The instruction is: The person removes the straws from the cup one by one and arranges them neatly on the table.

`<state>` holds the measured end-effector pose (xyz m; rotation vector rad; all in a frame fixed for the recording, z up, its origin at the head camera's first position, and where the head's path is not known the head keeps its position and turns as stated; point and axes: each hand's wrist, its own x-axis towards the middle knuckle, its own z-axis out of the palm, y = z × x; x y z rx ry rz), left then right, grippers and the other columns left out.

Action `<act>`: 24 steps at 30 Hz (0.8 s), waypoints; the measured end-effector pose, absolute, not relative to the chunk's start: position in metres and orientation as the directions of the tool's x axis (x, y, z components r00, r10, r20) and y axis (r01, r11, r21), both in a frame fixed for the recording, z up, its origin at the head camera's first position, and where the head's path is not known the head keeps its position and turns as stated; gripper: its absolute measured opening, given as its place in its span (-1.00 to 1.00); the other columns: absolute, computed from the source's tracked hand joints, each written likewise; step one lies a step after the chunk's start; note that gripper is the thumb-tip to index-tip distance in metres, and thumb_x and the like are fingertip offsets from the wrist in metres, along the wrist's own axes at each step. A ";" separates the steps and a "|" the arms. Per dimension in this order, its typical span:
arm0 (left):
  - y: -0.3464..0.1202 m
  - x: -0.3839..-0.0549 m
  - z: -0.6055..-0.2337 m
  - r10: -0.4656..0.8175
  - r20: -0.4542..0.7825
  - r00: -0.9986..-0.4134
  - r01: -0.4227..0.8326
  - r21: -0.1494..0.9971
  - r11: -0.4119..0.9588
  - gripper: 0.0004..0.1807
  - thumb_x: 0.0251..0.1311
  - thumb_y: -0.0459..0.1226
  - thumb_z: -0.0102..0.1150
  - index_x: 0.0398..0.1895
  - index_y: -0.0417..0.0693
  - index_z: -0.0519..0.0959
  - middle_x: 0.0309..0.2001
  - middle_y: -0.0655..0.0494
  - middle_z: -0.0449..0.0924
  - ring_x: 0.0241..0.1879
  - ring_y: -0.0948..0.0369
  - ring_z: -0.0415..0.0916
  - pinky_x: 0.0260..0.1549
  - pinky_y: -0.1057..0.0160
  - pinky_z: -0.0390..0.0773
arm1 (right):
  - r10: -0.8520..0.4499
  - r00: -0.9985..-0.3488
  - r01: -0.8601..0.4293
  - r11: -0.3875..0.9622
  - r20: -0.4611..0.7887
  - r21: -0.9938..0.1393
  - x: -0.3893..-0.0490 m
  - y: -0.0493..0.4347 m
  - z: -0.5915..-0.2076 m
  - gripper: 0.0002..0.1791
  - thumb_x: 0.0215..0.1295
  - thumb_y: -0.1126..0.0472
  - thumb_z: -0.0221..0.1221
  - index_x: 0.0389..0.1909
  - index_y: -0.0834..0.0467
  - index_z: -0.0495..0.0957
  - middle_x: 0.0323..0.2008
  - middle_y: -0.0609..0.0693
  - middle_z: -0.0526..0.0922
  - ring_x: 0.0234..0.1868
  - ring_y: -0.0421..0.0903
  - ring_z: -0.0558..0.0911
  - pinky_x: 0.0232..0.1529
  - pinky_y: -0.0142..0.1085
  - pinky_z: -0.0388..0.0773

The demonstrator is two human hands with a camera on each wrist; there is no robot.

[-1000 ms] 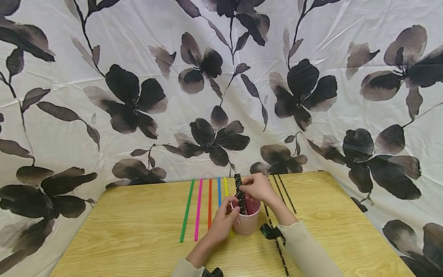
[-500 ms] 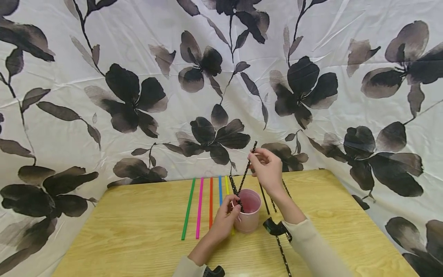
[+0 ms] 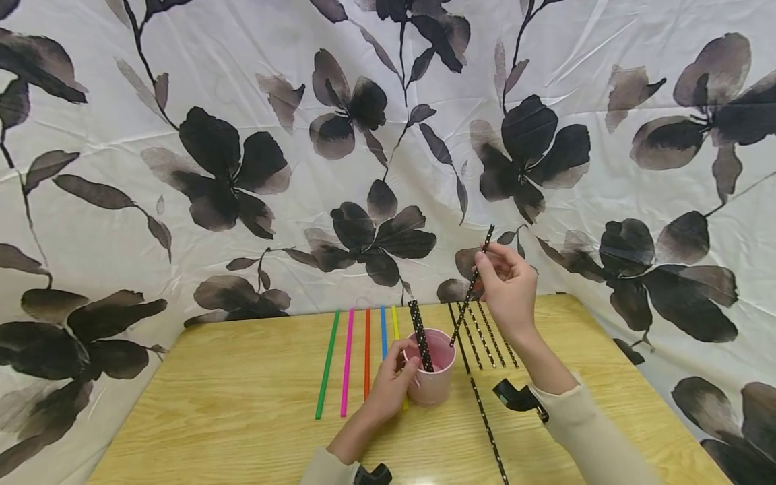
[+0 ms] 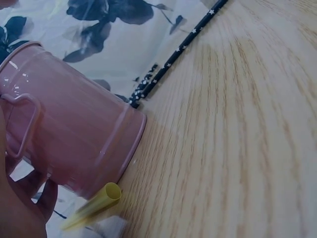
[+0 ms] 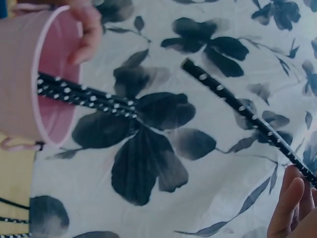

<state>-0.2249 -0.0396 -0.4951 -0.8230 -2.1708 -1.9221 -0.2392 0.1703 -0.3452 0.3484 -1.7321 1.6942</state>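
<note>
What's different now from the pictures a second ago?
The right hand moved up and to the right. It took one dotted straw out of the pink cup and holds it in the air. The left hand stayed on the cup, the straw bunch stayed inside, and the green straw stayed on the table.

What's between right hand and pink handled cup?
A thin black white-spotted straw, pinched by the right hand, slanting toward the cup: head view. Right wrist view shows its lower end apart from the cup.
</note>
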 end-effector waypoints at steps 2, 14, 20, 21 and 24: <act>-0.040 -0.225 -0.495 0.311 0.440 -0.842 0.475 0.879 0.042 -0.76 0.44 -0.37 -0.06 0.06 -0.35 0.33 0.14 -0.28 0.39 -0.02 -0.08 0.47 -0.11 0.14 0.47 | 0.257 -0.748 -0.603 0.123 0.613 -0.788 -0.234 0.173 -0.345 -0.73 0.35 0.28 0.19 -0.01 0.34 0.55 -0.43 0.26 0.61 -0.71 -0.15 0.55 -0.73 -0.40 0.47; -0.042 -0.228 -0.495 0.328 0.408 -0.852 0.436 0.900 0.014 -0.80 0.45 -0.34 -0.05 0.01 -0.30 0.35 0.09 -0.29 0.41 -0.08 -0.01 0.46 -0.16 0.21 0.50 | 0.163 -0.847 -0.474 0.196 0.506 -0.858 -0.224 0.197 -0.379 -0.70 0.36 0.34 0.15 0.03 0.43 0.51 -0.58 0.16 0.53 -0.79 -0.16 0.41 -0.79 -0.37 0.40; -0.043 -0.227 -0.496 0.320 0.408 -0.855 0.434 0.901 0.011 -0.79 0.44 -0.36 -0.06 0.02 -0.33 0.35 0.16 -0.26 0.39 -0.02 -0.03 0.46 -0.10 0.17 0.47 | 0.151 -0.881 -0.410 0.234 0.449 -0.882 -0.233 0.213 -0.423 -0.70 0.33 0.23 0.22 -0.01 0.32 0.57 -0.62 0.18 0.53 -0.82 -0.03 0.42 -0.82 -0.31 0.39; -0.043 -0.227 -0.496 0.322 0.411 -0.853 0.438 0.899 0.011 -0.79 0.44 -0.37 -0.06 0.03 -0.33 0.35 0.17 -0.26 0.39 0.00 -0.05 0.46 -0.09 0.16 0.47 | 0.143 -0.887 -0.399 0.239 0.439 -0.885 -0.232 0.215 -0.429 -0.71 0.33 0.22 0.23 -0.02 0.31 0.57 -0.63 0.18 0.53 -0.81 -0.02 0.42 -0.83 -0.29 0.40; -0.043 -0.228 -0.497 0.333 0.415 -0.847 0.444 0.896 0.013 -0.75 0.46 -0.36 -0.09 0.08 -0.35 0.34 0.27 -0.24 0.33 0.06 -0.09 0.44 -0.08 0.16 0.47 | 0.103 -0.910 -0.369 0.242 0.402 -0.897 -0.230 0.220 -0.446 -0.67 0.33 0.20 0.23 0.01 0.31 0.57 -0.62 0.22 0.52 -0.80 -0.04 0.43 -0.81 -0.22 0.44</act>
